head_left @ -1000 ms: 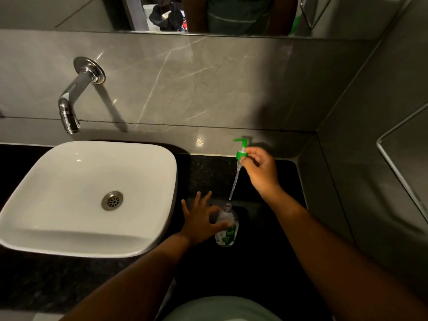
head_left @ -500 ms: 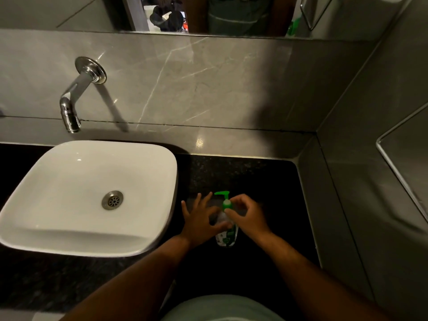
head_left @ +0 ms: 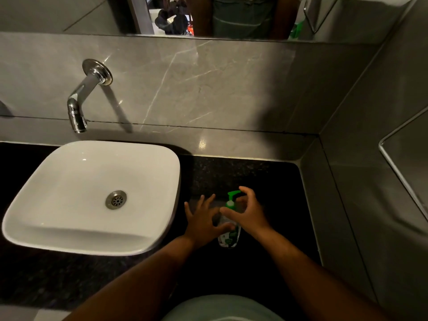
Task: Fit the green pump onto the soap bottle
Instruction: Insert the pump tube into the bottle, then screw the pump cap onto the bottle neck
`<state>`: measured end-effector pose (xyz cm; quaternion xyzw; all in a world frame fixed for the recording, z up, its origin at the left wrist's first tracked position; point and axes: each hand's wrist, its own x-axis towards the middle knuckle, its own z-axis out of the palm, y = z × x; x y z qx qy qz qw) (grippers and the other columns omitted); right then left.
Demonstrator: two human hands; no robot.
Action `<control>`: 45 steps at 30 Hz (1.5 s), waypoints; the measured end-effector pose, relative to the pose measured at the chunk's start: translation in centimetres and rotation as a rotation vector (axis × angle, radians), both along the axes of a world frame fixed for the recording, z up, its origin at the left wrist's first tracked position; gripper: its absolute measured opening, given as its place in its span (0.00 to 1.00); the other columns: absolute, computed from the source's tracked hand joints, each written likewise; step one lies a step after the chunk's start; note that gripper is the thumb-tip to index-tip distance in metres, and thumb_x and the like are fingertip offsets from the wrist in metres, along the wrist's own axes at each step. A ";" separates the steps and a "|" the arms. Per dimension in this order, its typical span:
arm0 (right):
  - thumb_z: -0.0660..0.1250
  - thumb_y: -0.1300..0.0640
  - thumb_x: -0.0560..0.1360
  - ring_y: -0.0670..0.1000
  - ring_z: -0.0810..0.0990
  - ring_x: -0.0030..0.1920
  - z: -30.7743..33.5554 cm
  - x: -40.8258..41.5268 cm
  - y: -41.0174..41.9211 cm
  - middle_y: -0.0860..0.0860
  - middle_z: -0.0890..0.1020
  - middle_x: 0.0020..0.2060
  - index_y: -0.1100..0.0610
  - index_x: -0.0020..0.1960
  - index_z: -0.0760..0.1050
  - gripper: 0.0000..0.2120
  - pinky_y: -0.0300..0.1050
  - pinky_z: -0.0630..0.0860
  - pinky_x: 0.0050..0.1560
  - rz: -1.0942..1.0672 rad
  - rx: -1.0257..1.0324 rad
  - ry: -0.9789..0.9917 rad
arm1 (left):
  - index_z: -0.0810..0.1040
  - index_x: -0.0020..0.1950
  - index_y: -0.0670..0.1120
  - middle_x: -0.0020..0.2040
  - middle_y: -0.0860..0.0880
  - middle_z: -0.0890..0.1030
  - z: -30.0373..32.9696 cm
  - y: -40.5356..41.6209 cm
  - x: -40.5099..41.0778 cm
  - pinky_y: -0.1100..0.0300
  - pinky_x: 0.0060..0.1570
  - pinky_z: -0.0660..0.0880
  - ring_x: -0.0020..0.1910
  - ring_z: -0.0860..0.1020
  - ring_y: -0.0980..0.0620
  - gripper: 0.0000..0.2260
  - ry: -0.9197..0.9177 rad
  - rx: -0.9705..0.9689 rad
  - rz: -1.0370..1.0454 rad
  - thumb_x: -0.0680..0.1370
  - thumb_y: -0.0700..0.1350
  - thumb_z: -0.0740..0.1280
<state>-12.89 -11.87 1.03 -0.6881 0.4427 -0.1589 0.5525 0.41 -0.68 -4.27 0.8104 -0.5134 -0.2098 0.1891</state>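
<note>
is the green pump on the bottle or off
On: the green pump sits in the soap bottle neck, right hand around it.

My head-worn camera, the only view, looked steeply down and forward over a black counter (head_left: 254, 177), close above my forearms, taking in a white basin (head_left: 69, 181) to the left and the grey wall (head_left: 208, 84) ahead.

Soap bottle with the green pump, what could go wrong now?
1. The soap bottle is small and held by only the left hand; it could tip on the black counter while the right hand works the green pump.
2. The pump may sit crooked and leak; I cannot tell if it is fully on.
</note>
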 end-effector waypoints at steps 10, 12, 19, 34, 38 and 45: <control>0.81 0.46 0.56 0.43 0.74 0.45 -0.3 -0.3 0.1 0.46 0.74 0.46 0.48 0.67 0.64 0.44 0.33 0.69 0.42 -0.073 -0.062 -0.004 | 0.71 0.65 0.64 0.79 0.56 0.54 0.5 0.0 -0.4 0.41 0.62 0.22 0.76 0.42 0.55 0.32 0.003 0.021 0.003 0.65 0.78 0.59; 0.80 0.49 0.61 0.44 0.72 0.57 -0.3 -0.4 0.1 0.45 0.72 0.57 0.50 0.73 0.57 0.48 0.36 0.69 0.53 -0.015 0.038 -0.060 | 0.72 0.65 0.63 0.79 0.55 0.54 0.6 0.1 -0.3 0.39 0.63 0.24 0.76 0.43 0.53 0.33 -0.011 0.046 0.028 0.65 0.77 0.59; 0.80 0.55 0.62 0.45 0.77 0.46 -0.1 -0.1 0.3 0.47 0.76 0.44 0.51 0.68 0.66 0.39 0.30 0.72 0.40 -0.039 -0.038 -0.018 | 0.71 0.65 0.64 0.78 0.56 0.55 0.4 0.0 -0.3 0.44 0.59 0.20 0.76 0.43 0.55 0.33 -0.017 0.031 -0.017 0.65 0.78 0.58; 0.78 0.49 0.63 0.41 0.74 0.52 -1.1 -0.3 0.3 0.45 0.74 0.54 0.50 0.67 0.67 0.36 0.27 0.71 0.45 -0.035 -0.010 -0.047 | 0.70 0.66 0.63 0.78 0.55 0.58 0.3 -0.1 -0.4 0.42 0.60 0.21 0.77 0.45 0.53 0.35 -0.069 0.033 -0.010 0.65 0.79 0.56; 0.73 0.61 0.70 0.46 0.78 0.59 -1.4 -0.5 0.0 0.51 0.78 0.60 0.56 0.68 0.68 0.28 0.36 0.76 0.57 0.030 0.053 -0.153 | 0.73 0.65 0.60 0.78 0.54 0.58 0.5 -0.3 -0.5 0.37 0.64 0.26 0.77 0.46 0.53 0.36 -0.075 0.056 -0.002 0.64 0.78 0.56; 0.80 0.55 0.60 0.33 0.80 0.43 -0.9 0.1 -0.2 0.41 0.80 0.43 0.44 0.48 0.74 0.21 0.24 0.73 0.37 -0.051 -0.006 -0.097 | 0.73 0.64 0.62 0.77 0.54 0.59 0.1 -0.2 -0.4 0.41 0.61 0.22 0.76 0.47 0.53 0.34 -0.086 0.030 -0.006 0.65 0.78 0.57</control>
